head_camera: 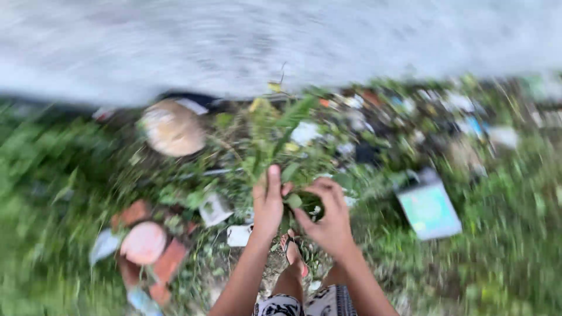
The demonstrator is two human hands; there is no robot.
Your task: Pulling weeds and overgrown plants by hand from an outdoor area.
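A bunch of green leafy plants (275,131) rises in front of me, and both hands grip its stems. My left hand (267,202) wraps the stems from the left, thumb up. Closed around the stems from the right is my right hand (329,216). Below the hands I see my foot in a sandal (294,253) on bare soil. The picture is blurred by motion.
A grey wall (281,41) runs across the top. Litter lies along its foot: a round tan object (172,129), broken red bricks and a pink disc (145,243), white scraps (239,235), a pale green box (429,208). Grass covers left and right sides.
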